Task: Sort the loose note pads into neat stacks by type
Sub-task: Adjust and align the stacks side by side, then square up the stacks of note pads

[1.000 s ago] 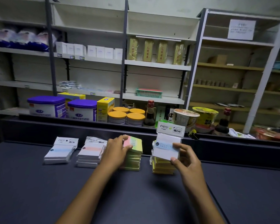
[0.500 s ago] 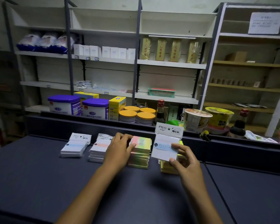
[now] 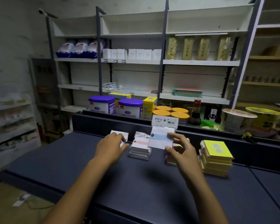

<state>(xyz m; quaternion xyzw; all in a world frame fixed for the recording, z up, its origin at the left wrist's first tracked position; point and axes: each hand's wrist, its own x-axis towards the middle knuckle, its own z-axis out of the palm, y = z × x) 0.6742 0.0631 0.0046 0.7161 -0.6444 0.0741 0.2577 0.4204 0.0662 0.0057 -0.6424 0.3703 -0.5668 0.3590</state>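
Aloft, right hand (image 3: 179,147), fingers pinching packaged note pad (image 3: 162,136).

Wall: pale plaster wall (image 3: 18,38), dim and stained, stood at the left and rear.
Shelving: a white metal shelf unit (image 3: 200,63) with dark grey uprights ran along the back; a wooden rack (image 3: 265,84) stood at far right.
Side shelves: low white shelves (image 3: 10,120) lined the left wall, blurred.
Counter: a dark blue counter (image 3: 120,180) filled the foreground, with a raised back ledge.
Floor: a brownish floor (image 3: 14,207) showed at lower left.
Light: dim, brightest on the upper shelves.
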